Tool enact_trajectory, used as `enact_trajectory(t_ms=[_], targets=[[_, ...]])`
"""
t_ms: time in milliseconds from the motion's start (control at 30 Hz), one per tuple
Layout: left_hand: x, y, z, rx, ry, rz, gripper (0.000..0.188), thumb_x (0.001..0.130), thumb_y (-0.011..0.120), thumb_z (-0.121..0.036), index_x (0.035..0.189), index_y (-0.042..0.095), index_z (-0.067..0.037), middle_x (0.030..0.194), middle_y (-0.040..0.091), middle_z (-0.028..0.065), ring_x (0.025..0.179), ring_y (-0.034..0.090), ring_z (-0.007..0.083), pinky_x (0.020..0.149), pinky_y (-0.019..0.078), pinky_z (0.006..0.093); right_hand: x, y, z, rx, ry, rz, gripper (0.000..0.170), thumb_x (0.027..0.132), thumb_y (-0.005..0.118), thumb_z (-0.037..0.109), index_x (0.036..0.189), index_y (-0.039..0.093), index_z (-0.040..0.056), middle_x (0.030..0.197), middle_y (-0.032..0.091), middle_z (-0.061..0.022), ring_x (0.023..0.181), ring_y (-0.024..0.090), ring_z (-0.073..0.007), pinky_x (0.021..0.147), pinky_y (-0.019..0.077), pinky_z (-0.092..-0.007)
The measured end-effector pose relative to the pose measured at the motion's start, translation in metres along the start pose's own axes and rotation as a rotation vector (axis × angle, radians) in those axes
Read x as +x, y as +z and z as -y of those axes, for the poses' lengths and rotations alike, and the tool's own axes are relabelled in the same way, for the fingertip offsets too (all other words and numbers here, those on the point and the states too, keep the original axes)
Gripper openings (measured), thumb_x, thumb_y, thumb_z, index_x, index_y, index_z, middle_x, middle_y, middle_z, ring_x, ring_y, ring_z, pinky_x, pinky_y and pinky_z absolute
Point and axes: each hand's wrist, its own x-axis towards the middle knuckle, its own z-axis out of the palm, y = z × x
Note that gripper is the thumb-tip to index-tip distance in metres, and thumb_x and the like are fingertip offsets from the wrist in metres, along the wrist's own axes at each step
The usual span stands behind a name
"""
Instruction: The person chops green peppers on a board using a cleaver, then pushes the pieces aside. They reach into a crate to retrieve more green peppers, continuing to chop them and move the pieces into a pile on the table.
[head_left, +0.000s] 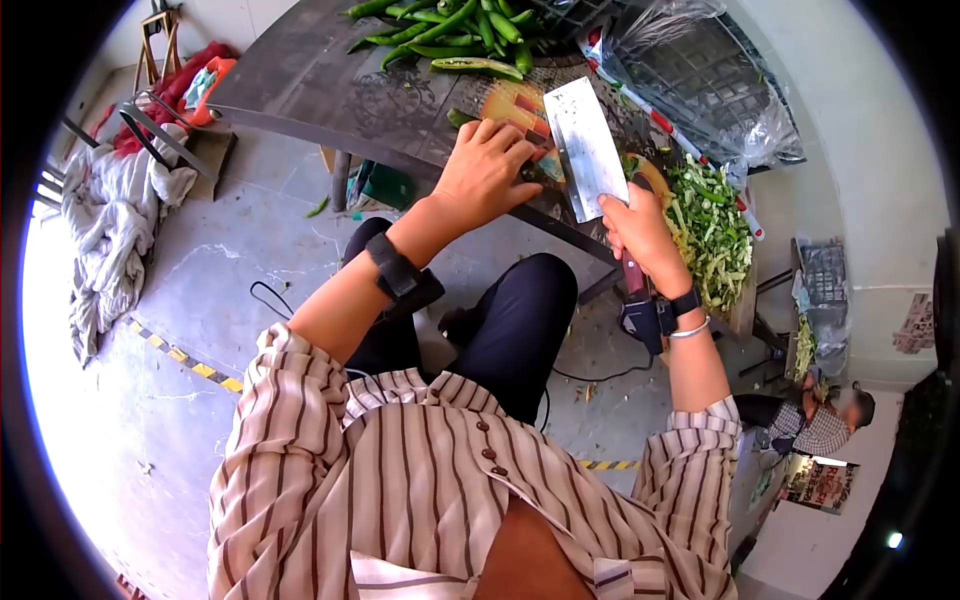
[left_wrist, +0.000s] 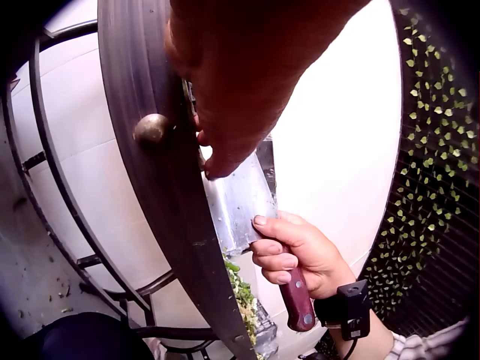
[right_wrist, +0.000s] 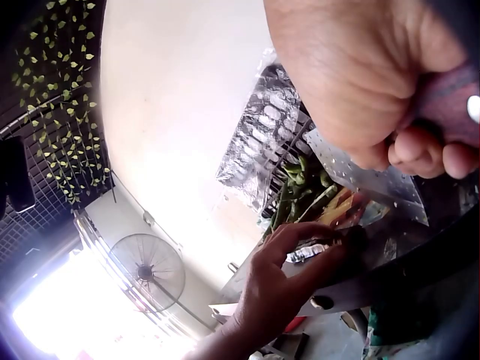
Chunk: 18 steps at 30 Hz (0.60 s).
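A cleaver [head_left: 588, 145] with a broad metal blade is gripped by its reddish-brown handle in my right hand [head_left: 645, 235]; the left wrist view also shows this handle [left_wrist: 298, 300]. The blade stands over the board, just right of my left hand [head_left: 487, 172]. My left hand lies at the board [head_left: 512, 105], fingers bent down over a green pepper [head_left: 459, 117] whose end sticks out beside them; its fingertips are hidden. Right of the blade is a heap of chopped green pepper [head_left: 708, 230]. Whole green peppers [head_left: 470, 30] and one split pepper [head_left: 477, 67] lie beyond the board.
Behind the table [head_left: 290, 80] edge stand plastic-lined black crates [head_left: 690, 70], with a red-and-white pole [head_left: 655, 118] alongside. A green container [head_left: 385, 186] is below the table. Another person [head_left: 820, 420] sits at the far right. Cloth [head_left: 120, 205] lies at the left.
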Motion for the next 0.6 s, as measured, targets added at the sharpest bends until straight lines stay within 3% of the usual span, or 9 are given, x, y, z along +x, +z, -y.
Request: enact_trajectory(t_ms=[267, 500, 600], targets=[[0.003, 0.005, -0.001, -0.106, 0.021, 0.094, 0.023, 0.072, 0.068, -0.011, 0.095, 0.066, -0.012, 0.096, 0.062, 0.0010, 0.096, 0.057, 0.0218, 0.082, 0.0418, 0.0344, 0.002, 0.000, 0.001, -0.008, 0.013, 0.000, 0.021, 0.090, 0.053, 0.018, 0.080, 0.048, 0.0005, 0.061, 0.048, -0.0009, 0.042, 0.046, -0.0086, 0.037, 0.0407, -0.0254], [0.002, 0.018, -0.004, -0.213, 0.062, -0.004, 0.016, 0.073, 0.068, -0.011, 0.089, 0.069, -0.011, 0.095, 0.064, 0.0001, 0.092, 0.058, 0.0219, 0.079, 0.0454, 0.0343, 0.008, 0.004, 0.025, -0.180, -0.078, -0.026, 0.023, 0.090, 0.053, 0.019, 0.082, 0.049, -0.0014, 0.056, 0.050, -0.0032, 0.038, 0.046, -0.0105, 0.036, 0.0385, -0.0265], [0.003, 0.015, -0.002, -0.231, 0.105, -0.003, 0.017, 0.073, 0.068, -0.010, 0.090, 0.068, -0.011, 0.095, 0.064, 0.0001, 0.093, 0.058, 0.0222, 0.080, 0.0455, 0.0340, 0.004, 0.005, 0.043, -0.366, -0.110, -0.009, 0.026, 0.089, 0.054, 0.020, 0.083, 0.051, -0.0045, 0.059, 0.053, -0.0095, 0.044, 0.053, -0.0174, 0.043, 0.0417, -0.0313]])
